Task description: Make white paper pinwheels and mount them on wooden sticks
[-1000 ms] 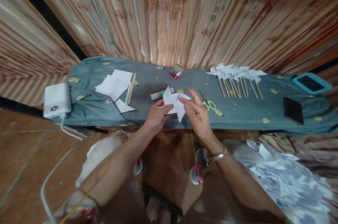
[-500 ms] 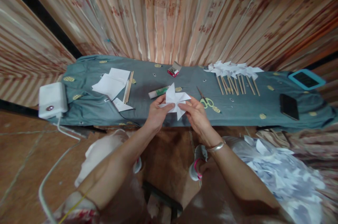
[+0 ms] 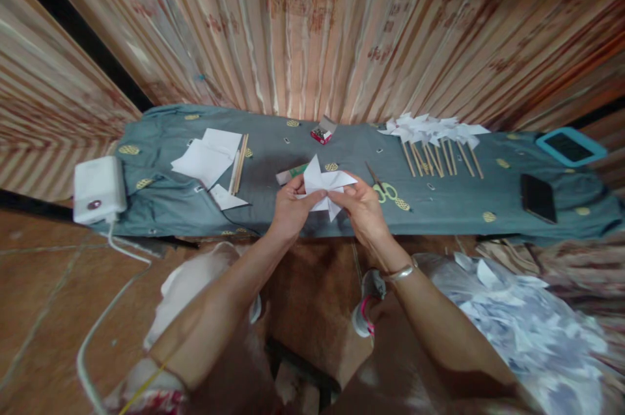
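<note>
White paper pinwheel (image 3: 323, 188), pinched between left hand (image 3: 290, 210), right hand (image 3: 362, 210)

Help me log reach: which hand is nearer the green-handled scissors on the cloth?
Right. The right hand is just left of the green-handled metal scissors; the left hand is farther left, beyond the white paper pinwheel both hold.

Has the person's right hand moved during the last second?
Yes. The right hand has curled its fingers, earlier spread upward beside the green-handled scissors, down and leftward onto the paper pinwheel; its palm remains just left of the scissors.
</note>
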Motion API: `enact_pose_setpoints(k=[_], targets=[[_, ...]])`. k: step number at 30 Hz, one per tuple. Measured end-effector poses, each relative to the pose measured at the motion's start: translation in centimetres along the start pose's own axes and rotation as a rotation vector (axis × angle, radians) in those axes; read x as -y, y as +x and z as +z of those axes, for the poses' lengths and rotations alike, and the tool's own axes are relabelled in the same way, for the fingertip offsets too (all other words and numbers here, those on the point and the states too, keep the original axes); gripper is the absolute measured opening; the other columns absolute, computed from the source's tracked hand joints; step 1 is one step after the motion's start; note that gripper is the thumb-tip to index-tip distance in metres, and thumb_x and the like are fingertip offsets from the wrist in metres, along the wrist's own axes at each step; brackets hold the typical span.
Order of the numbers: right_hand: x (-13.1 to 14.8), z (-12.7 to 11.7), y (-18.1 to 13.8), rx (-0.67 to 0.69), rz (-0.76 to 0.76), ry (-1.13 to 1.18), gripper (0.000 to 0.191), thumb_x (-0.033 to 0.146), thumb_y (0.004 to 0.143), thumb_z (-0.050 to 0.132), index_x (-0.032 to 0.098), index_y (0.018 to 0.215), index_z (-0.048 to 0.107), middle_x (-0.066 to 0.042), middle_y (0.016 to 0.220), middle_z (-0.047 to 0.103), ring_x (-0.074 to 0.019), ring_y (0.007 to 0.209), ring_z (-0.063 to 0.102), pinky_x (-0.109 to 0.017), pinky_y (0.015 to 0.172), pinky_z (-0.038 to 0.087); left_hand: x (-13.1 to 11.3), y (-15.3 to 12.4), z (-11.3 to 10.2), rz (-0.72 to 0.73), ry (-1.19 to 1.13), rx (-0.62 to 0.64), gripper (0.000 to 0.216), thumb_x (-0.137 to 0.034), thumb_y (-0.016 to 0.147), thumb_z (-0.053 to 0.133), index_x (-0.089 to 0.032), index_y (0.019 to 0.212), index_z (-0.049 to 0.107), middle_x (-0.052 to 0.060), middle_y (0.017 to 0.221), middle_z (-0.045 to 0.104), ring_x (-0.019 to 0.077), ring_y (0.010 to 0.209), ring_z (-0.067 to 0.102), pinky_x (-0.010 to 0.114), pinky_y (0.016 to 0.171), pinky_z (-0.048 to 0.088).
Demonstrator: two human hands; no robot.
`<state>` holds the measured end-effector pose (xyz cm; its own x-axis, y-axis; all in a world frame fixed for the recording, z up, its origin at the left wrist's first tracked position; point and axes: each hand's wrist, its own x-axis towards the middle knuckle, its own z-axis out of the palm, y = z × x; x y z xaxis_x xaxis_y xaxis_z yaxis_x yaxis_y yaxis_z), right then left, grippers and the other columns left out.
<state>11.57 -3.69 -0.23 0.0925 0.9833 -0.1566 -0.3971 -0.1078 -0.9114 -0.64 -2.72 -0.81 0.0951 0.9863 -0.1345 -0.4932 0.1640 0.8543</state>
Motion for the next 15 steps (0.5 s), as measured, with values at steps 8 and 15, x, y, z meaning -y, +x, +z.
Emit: enact_pose_setpoints(k=[8, 15], targets=[[0.8, -0.6, 0.9, -0.122, -0.044, -0.005, 0.042, 0.035, 0.059, 0.079, 0.02, 0.096, 0.066, 0.005, 0.065, 0.069, -0.0105, 0.06, 0.063, -0.021, 0.058, 0.048, -0.4, 0.5, -0.2, 0.003, -0.033, -0.074, 0.042, -0.021, 0.048, 0.083, -0.014, 0.087, 0.069, 0.001, 0.077, 0.072, 0.0117, 0.063, 0.062, 0.024, 0.065, 0.049], [0.2, -2.3, 3.2, -0.226, -0.107, -0.093, 0.024, 0.031, 0.055, 0.08, 0.019, 0.072, 0.069, 0.002, 0.066, 0.07, -0.0081, 0.058, 0.061, -0.019, 0.056, 0.045, -1.4, 0.7, -0.9, 0.019, -0.029, -0.118, 0.038, -0.022, 0.048, 0.083, -0.014, 0.082, 0.069, -0.001, 0.072, 0.07, 0.0097, 0.058, 0.059, 0.021, 0.059, 0.047]])
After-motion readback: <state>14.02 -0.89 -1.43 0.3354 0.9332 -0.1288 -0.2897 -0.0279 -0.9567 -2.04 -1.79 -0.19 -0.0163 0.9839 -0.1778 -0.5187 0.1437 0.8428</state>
